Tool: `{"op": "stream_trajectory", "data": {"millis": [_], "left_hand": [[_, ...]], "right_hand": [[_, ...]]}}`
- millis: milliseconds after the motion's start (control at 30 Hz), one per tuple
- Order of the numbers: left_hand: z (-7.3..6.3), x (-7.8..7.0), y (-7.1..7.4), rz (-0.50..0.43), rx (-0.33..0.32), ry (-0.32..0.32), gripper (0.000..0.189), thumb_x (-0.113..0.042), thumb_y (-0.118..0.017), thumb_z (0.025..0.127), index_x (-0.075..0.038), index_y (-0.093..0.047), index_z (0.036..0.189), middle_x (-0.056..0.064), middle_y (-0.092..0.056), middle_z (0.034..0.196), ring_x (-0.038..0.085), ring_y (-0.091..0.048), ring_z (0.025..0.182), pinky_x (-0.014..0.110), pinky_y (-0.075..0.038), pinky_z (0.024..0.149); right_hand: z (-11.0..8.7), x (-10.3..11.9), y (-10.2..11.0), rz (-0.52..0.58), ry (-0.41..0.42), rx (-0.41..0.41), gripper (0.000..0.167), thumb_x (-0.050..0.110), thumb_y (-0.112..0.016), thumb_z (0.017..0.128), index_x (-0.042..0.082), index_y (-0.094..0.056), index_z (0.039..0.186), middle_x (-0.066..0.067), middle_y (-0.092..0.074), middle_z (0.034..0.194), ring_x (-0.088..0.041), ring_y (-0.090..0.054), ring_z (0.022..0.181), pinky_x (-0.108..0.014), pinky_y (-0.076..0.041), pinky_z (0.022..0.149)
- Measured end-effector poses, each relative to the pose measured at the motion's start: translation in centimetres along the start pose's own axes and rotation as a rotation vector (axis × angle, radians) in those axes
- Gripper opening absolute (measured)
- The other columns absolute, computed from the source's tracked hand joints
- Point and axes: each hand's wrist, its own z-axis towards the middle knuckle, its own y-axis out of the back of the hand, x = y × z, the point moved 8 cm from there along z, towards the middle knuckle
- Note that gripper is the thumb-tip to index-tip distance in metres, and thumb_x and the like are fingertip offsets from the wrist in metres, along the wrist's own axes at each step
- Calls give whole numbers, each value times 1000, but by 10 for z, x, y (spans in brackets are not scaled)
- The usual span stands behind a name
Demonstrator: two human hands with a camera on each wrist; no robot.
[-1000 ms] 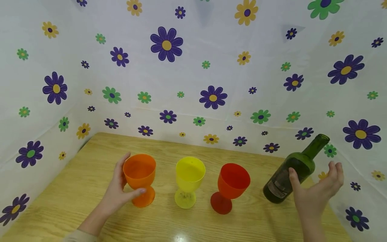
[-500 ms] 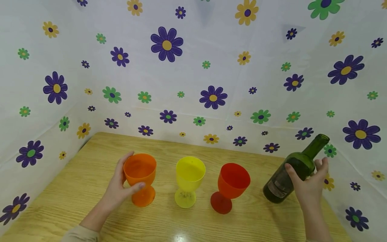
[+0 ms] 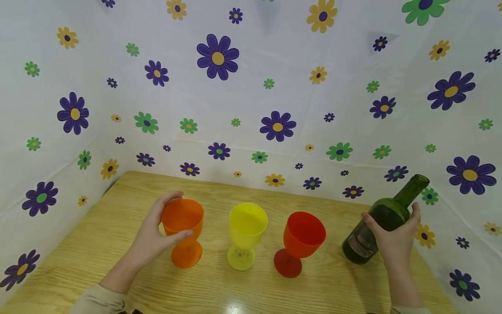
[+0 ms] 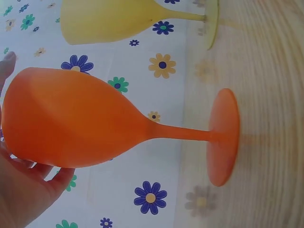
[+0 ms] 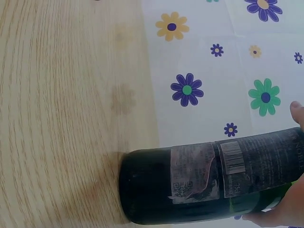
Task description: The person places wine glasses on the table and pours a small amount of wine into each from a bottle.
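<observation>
My left hand (image 3: 150,237) is cupped around the bowl of an orange goblet (image 3: 184,224). In the left wrist view its fingers (image 4: 61,180) lie along and behind the bowl of the goblet (image 4: 85,118), and the thumb tip shows beyond the rim, apart from it. At the right, my right hand (image 3: 394,242) spans the body of a green glass wine bottle (image 3: 390,211) with worn dark labels. In the right wrist view the thumb (image 5: 297,111) stands a little off the bottle (image 5: 194,180). Both the goblet and the bottle stand upright on the table.
A yellow goblet (image 3: 247,226) and a red goblet (image 3: 302,237) stand on the wooden table (image 3: 219,296) between my hands. A white cloth (image 3: 251,100) printed with flowers rises behind the table and at both sides.
My right hand has moved left and now spans the bottle's body. The left hand has shifted slightly, its thumb rising across the front of the orange goblet. Goblets and bottle keep their places.
</observation>
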Motion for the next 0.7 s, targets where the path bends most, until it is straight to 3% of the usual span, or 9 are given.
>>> {"op": "stream_trajectory", "data": {"millis": [200,500,700], "left_hand": [[2,-1,-2,48,24,14,78,-23,-81,79,-19,-37,144,-1,-45,140,18,-44,122,35,-40,99],[1,0,-6,71,22,-16,75,-22,-79,80,-17,-39,143,-1,-47,135,16,-47,116,26,-42,94],[1,0,-6,40,-1,-23,74,-17,-80,79,-21,-42,142,-2,-49,133,15,-49,113,26,-44,91]], "right_hand": [[1,0,-1,-2,1,-3,107,33,-79,78,37,1,149,-13,-17,152,-38,-27,135,-56,-26,107],[-1,0,0,-64,15,22,106,34,-77,80,25,1,151,-18,-14,153,-41,-22,137,-59,-24,107],[2,1,1,-73,41,6,105,32,-77,80,23,0,151,-19,-16,152,-41,-23,136,-59,-25,107]]}}
